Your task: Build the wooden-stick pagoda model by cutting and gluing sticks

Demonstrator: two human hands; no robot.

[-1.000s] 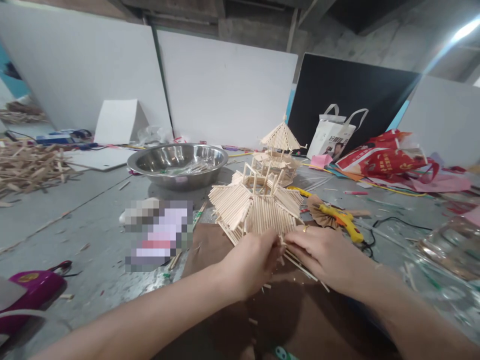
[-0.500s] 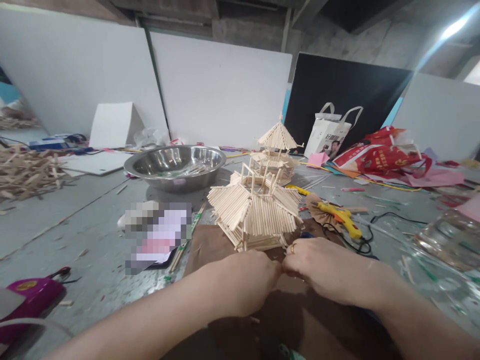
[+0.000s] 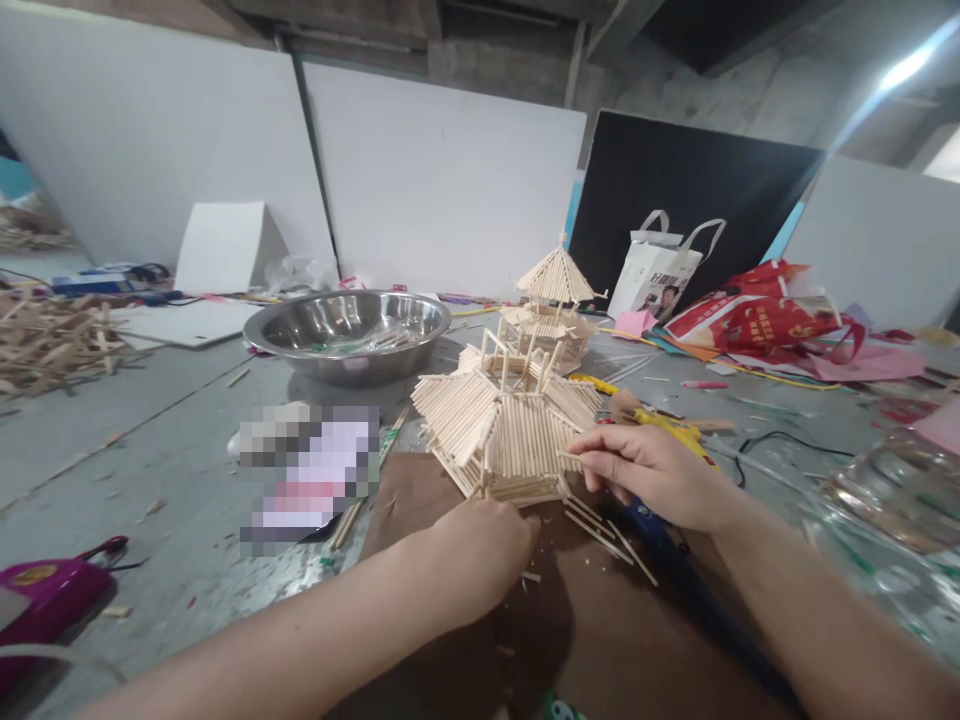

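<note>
A model pavilion (image 3: 525, 435) built of thin wooden sticks stands on a brown sheet (image 3: 600, 640), its tiered roof open at the top. My left hand (image 3: 480, 550) is closed in front of its base; the fingertips face away, so what they hold is hidden. Between thumb and fingers, my right hand (image 3: 649, 470) pinches a short wooden stick (image 3: 568, 456) at the right edge of the lower roof. Several loose sticks (image 3: 600, 530) lie below that hand. A dark blue tool (image 3: 660, 540) lies partly under my right wrist.
Behind stands a smaller stick pavilion (image 3: 556, 280). A steel basin (image 3: 349, 365) is at back left, with a blurred phone (image 3: 319, 470) nearer. To the right are a yellow glue gun (image 3: 675, 428) and a clear container (image 3: 892, 490). A purple tool (image 3: 52, 600) sits at left.
My hands have moved apart. The right one rose to the roof's edge with a short stick, uncovering loose sticks on the sheet; the left one shifted slightly left.
</note>
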